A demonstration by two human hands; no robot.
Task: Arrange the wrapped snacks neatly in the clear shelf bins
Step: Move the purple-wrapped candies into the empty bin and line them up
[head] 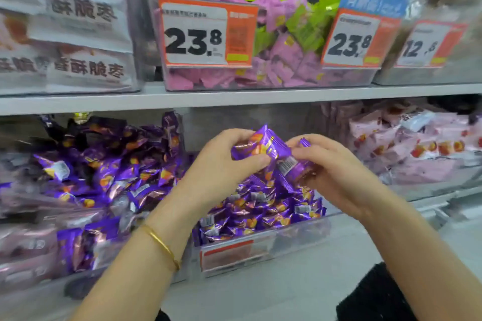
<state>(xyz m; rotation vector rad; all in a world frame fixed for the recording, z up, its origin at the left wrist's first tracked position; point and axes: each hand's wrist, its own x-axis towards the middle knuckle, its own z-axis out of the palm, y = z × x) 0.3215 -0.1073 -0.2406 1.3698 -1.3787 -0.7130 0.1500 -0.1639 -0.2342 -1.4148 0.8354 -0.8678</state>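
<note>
clear bin (263,243): full of purple snacks (263,212) | left hand (216,168), right hand (337,168): both gripping packets (260,148)

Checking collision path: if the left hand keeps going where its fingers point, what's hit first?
Probably the right hand, close beyond the purple snack packet that the left hand grips. The right hand's fingers curl on purple packets too. With a single view, depth is uncertain.

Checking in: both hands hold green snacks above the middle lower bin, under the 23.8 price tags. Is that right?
Not quite. The head view shows the snacks are purple, not green. The rest stands: the left hand and right hand hold them above the middle lower bin, under the 23.8 price tags.
</note>
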